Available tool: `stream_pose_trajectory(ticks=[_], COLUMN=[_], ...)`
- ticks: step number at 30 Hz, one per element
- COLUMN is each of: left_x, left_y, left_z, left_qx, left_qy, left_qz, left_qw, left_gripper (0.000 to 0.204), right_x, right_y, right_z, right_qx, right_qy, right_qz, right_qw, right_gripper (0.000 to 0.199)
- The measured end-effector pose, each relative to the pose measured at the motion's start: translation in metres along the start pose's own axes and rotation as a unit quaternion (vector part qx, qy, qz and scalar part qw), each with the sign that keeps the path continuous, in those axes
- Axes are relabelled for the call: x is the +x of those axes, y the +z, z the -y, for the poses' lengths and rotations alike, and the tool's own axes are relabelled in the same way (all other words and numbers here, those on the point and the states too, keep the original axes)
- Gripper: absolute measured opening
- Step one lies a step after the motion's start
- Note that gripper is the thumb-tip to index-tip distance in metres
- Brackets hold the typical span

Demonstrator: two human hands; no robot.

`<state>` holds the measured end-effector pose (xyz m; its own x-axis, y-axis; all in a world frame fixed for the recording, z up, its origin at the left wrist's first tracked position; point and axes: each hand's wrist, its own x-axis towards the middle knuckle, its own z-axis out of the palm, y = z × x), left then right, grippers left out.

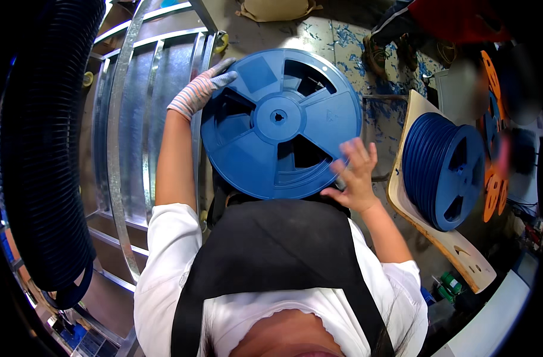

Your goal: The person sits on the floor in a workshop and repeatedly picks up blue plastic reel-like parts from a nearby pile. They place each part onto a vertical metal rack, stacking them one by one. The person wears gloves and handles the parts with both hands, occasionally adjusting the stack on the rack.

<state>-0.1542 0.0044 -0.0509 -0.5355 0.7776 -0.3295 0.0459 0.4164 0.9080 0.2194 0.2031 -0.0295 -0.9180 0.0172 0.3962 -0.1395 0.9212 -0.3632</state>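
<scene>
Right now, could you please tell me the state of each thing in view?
Reel: face toward camera
Left hand: gloved, at reel's rim
Right hand: bare, blurred, fingers spread
Second reel: wound with blue strand
Board: bearing second reel
Dark coil: closely wound
Floor: littered with blue scraps

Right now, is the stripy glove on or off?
On: the striped glove covers the left hand, stopping where the bare forearm begins.

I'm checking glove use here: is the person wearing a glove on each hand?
No, the left hand wears a striped glove, but the right hand is bare.
</scene>
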Motion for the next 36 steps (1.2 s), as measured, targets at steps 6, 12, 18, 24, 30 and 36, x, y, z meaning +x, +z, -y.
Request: stream_pose_trajectory(ticks=[6, 12, 18, 24, 30, 36], left_x=[-0.003, -0.043, -0.095, -0.088, -0.08, -0.075], left_y=[-0.001, 0.029, 0.124, 0.13, 0.131, 0.137], left_z=[0.007, -0.038, -0.067, -0.081, -0.077, -0.073], left_qx=[-0.013, 0.422, 0.474, 0.469, 0.442, 0.439], left_qy=[0.015, 0.082, -0.017, -0.075, -0.075, -0.048], left_qz=[-0.02, -0.237, -0.138, -0.079, -0.087, -0.121], left_qw=[1.0, 0.871, 0.869, 0.876, 0.89, 0.889], left_gripper=[0.07, 0.065, 0.1, 0.103, 0.1, 0.092], right_x=[-0.029, 0.0, -0.02, -0.016, 0.008, 0.007], right_y=[0.039, 0.031, 0.053, 0.075, 0.076, 0.092], right_z=[-0.001, 0.021, 0.032, 0.027, 0.022, 0.002], right_qx=[0.606, 0.67, 0.827, 0.867, 0.885, 0.897], right_qy=[0.497, 0.509, 0.464, 0.402, 0.317, 0.268], right_qz=[-0.117, -0.184, -0.115, -0.092, -0.107, -0.145], right_qw=[0.609, 0.507, 0.295, 0.28, 0.325, 0.319], right_gripper=[0.111, 0.101, 0.069, 0.067, 0.067, 0.057])
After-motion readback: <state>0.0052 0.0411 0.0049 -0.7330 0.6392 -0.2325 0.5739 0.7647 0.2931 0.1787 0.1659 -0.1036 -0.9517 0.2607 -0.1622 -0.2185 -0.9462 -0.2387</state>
